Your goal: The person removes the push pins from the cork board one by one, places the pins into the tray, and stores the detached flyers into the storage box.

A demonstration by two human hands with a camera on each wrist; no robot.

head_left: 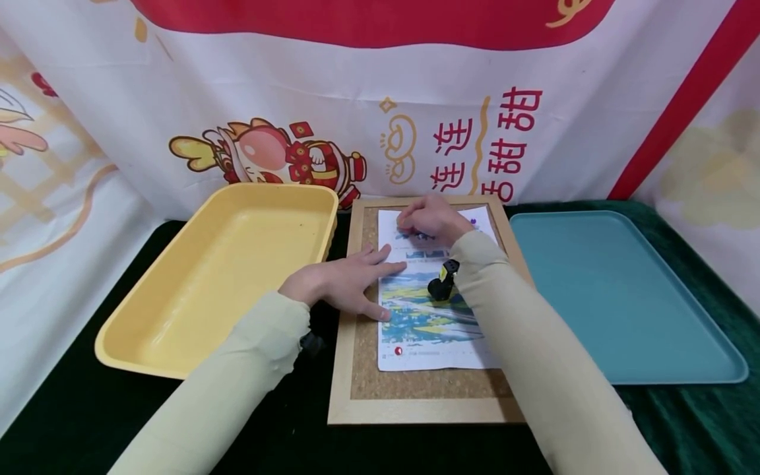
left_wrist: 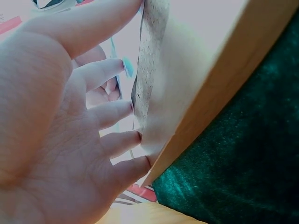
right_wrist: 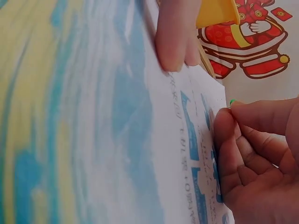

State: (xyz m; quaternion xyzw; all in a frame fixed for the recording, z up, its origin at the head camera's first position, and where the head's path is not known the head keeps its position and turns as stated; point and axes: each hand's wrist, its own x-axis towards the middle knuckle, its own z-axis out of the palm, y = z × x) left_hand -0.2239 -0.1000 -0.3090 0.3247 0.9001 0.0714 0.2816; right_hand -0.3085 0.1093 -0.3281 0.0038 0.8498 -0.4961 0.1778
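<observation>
green pin [right_wrist: 232,101] pinched in the right hand [head_left: 433,220], near the top-left corner of the paper [head_left: 415,316]. left hand [head_left: 353,280] spread wide over its left edge, likely steadying it on the corkboard [head_left: 366,376]. yellow bin [head_left: 237,264], blue tray [head_left: 617,297] flank.

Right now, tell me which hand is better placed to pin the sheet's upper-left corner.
Probably the right hand: it pinches a small green thing, seemingly a pin, near that corner of the sheet. The left hand lies spread across the sheet's left edge, farther down.
</observation>
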